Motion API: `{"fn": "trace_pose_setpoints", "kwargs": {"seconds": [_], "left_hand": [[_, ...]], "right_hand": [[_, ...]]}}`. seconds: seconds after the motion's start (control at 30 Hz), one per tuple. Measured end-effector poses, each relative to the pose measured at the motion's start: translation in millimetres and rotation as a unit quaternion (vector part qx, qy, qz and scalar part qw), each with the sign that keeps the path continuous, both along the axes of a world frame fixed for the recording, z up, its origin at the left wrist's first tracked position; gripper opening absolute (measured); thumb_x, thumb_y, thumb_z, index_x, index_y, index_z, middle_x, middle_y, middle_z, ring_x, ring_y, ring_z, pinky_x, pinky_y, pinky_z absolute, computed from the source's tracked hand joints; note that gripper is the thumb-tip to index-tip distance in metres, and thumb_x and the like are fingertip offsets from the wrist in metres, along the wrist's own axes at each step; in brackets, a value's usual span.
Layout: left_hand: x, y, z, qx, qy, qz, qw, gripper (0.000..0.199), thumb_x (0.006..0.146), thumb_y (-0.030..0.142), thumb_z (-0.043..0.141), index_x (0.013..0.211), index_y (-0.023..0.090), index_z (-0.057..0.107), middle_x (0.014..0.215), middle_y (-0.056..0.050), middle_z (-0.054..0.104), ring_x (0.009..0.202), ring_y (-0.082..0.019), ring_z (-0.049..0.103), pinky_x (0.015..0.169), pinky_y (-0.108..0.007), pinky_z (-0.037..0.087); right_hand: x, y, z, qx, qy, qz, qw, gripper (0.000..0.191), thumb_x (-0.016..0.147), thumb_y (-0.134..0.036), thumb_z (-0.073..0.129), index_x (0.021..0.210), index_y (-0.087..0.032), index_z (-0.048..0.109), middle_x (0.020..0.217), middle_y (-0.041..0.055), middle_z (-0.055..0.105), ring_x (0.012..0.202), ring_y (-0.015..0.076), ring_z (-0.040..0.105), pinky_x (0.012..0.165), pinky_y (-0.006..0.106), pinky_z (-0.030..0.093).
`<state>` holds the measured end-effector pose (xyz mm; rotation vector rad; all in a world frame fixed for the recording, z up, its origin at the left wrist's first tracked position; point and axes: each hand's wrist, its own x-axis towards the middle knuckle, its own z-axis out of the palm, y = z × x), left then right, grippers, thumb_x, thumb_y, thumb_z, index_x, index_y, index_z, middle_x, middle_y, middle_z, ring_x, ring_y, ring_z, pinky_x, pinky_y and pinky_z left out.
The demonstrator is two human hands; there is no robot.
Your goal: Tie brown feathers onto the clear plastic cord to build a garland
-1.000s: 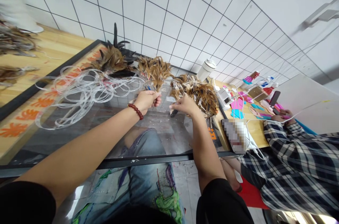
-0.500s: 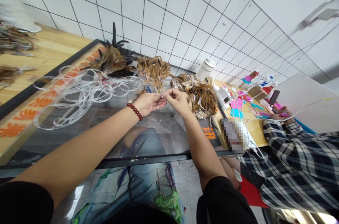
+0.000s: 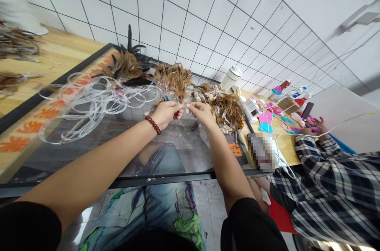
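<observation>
My left hand (image 3: 168,115), with a dark red bead bracelet (image 3: 152,125) at its wrist, is closed in a pinch. A small gap separates it from my right hand (image 3: 202,112), also pinching. Whatever is between the fingertips of either hand is too small to name. Just beyond them, a brown feather bunch (image 3: 175,78) lies on the glass-topped table (image 3: 109,164). A larger heap of brown and pale feathers (image 3: 227,110) is right of my right hand. To the left lies a tangle of clear white tubing or ribbon (image 3: 97,104).
Black and brown feathers (image 3: 127,63) lie near the tiled wall. A white lidded cup (image 3: 231,77) stands behind the feather heap. At right are a white power strip (image 3: 251,107), cables, coloured pieces and a person in a plaid shirt (image 3: 332,175).
My hands have drawn slightly apart, and my left fingers have curled in. The other person's hand at right has risen with its fingers spread.
</observation>
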<state>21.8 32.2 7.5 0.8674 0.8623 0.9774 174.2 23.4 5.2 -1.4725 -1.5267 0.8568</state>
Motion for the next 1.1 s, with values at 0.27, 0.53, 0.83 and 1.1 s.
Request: {"fn": "trace_pose_setpoints", "kwargs": {"seconds": [0.27,0.53,0.83,1.1], "left_hand": [[-1.3,1.7,6.9,0.010,-0.030,0.088,0.996,0.017,0.083,0.009,0.055,0.067,0.009,0.060,0.055,0.000,0.055,0.046,-0.005,0.049,0.049,-0.018,0.041],[-1.8,2.4,6.1,-0.004,-0.033,0.096,0.995,0.011,0.079,0.010,0.061,0.068,0.010,0.060,0.056,0.000,0.057,0.048,-0.006,0.051,0.050,-0.018,0.042],[2.0,-2.9,4.4,-0.020,-0.055,0.044,0.997,0.013,0.080,0.009,0.060,0.068,0.008,0.061,0.059,-0.005,0.063,0.057,-0.011,0.061,0.062,-0.025,0.051],[2.2,-1.4,0.8,-0.023,-0.063,0.043,0.997,0.015,0.079,0.006,0.060,0.064,0.007,0.061,0.055,-0.003,0.060,0.052,-0.009,0.057,0.056,-0.021,0.048]], "right_hand": [[3.3,-7.7,9.0,-0.015,-0.180,-0.021,0.983,0.025,0.067,-0.040,0.069,0.070,-0.015,0.068,0.057,-0.0026,0.057,0.053,0.0079,0.045,0.052,0.021,0.033],[-11.0,-12.0,7.1,-0.074,-0.234,0.080,0.966,0.005,0.065,-0.018,0.062,0.064,-0.015,0.065,0.052,-0.0037,0.055,0.052,0.0080,0.046,0.052,0.021,0.032],[-26.3,-4.7,2.6,0.089,0.219,-0.017,0.972,0.025,0.070,-0.040,0.065,0.073,-0.017,0.057,0.060,-0.0051,0.052,0.054,0.0065,0.045,0.057,0.021,0.040],[-24.0,-4.8,-7.0,0.108,0.085,-0.021,0.990,0.021,0.073,-0.037,0.062,0.078,-0.016,0.065,0.065,-0.0018,0.058,0.060,0.0100,0.051,0.061,0.024,0.043]]}}
